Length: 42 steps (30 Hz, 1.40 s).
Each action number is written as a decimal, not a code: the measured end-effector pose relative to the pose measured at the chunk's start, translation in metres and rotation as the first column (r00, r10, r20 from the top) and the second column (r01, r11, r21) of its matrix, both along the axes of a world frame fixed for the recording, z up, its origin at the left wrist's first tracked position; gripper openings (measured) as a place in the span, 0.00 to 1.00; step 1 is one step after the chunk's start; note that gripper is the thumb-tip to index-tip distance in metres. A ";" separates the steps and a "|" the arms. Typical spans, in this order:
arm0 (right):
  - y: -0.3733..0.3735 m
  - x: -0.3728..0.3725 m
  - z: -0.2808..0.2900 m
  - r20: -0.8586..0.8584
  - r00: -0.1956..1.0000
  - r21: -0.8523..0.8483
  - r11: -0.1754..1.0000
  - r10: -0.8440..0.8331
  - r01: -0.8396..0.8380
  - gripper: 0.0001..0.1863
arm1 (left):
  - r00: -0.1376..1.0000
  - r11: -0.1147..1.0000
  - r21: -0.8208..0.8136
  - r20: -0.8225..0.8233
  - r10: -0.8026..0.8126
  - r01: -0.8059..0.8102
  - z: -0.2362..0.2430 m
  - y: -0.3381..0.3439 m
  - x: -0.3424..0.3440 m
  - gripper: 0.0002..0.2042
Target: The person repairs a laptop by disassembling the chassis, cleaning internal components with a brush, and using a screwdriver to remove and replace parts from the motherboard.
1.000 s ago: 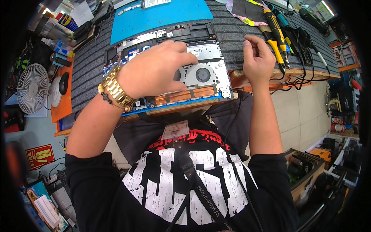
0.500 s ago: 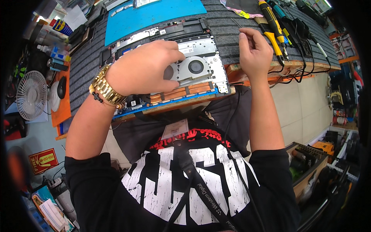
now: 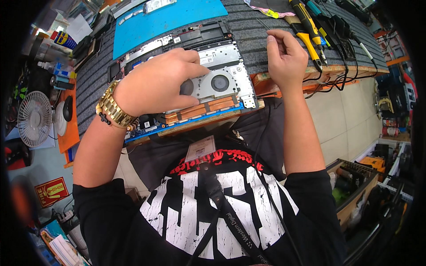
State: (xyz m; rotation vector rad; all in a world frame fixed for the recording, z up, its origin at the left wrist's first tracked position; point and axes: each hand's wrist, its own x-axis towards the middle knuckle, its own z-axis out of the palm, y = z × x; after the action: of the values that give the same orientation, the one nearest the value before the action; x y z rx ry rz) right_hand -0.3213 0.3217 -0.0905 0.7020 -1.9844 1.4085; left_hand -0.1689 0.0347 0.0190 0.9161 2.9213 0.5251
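Observation:
An opened laptop chassis point(image 3: 242, 82) lies at the bench's near edge, its insides showing. Over its middle is my left hand point(image 3: 159, 82), wearing a gold watch point(image 3: 116, 105). Its thumb and index finger are spread apart across the silver fan unit point(image 3: 202, 86), beside the round right fan point(image 3: 220, 83); the palm hides much of the board. Copper heat pipes point(image 3: 202, 110) run along the near side, below the thumb. Right of the laptop, my right hand point(image 3: 287, 60) is closed with curled fingers on thin metal tweezers point(image 3: 263, 24), whose tips point away to the upper left.
A blue mat point(image 3: 173, 24) lies beyond the laptop on the grey ribbed bench cover point(image 3: 248, 31). Yellow-and-black tools point(image 3: 305, 24), a brush point(image 3: 306, 42) and black cables point(image 3: 344, 77) crowd the right side. At left stand a white fan point(image 3: 34, 119) and bottles point(image 3: 63, 40).
The whole view has shifted, so bench and laptop sit slightly further left. My left thumb and index finger stay spread over the fan unit; my right hand keeps its grip on the tweezers.

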 end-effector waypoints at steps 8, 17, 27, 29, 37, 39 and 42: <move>-0.002 0.000 0.000 -0.005 1.000 -0.005 1.000 -0.006 0.006 0.06 | 1.000 1.000 -0.029 0.017 0.011 -0.010 -0.001 -0.004 0.000 0.30; -0.002 -0.001 0.000 -0.015 1.000 -0.017 1.000 -0.008 0.008 0.06 | 0.997 0.994 -0.081 -0.005 0.075 -0.075 0.000 0.005 0.010 0.29; 0.000 -0.002 -0.005 0.043 0.999 -0.007 1.000 0.009 -0.009 0.06 | 0.952 0.984 0.077 -0.250 0.177 -0.163 0.007 -0.029 0.034 0.21; -0.001 -0.005 -0.010 0.028 0.999 -0.017 0.999 0.030 -0.030 0.06 | 0.942 0.973 0.067 -0.244 0.232 -0.222 0.013 -0.037 0.056 0.20; 0.005 0.022 0.025 0.063 0.980 0.219 0.956 0.188 -0.197 0.11 | 0.873 0.889 0.124 -0.171 0.457 -0.441 -0.020 -0.031 0.135 0.30; -0.001 0.041 0.042 0.085 0.911 0.354 0.842 0.403 -0.406 0.17 | 0.839 0.864 0.092 -0.205 0.504 -0.496 -0.035 -0.021 0.147 0.31; -0.007 0.071 0.059 0.247 0.859 0.455 0.729 0.448 -0.511 0.23 | 0.802 0.841 0.113 -0.258 0.539 -0.529 -0.051 -0.014 0.152 0.31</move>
State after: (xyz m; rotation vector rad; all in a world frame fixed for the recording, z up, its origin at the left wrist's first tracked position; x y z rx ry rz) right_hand -0.2502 0.3148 -0.0316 1.4982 -2.4166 1.2051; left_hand -0.0166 0.0210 -0.0320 0.1397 3.4423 0.4955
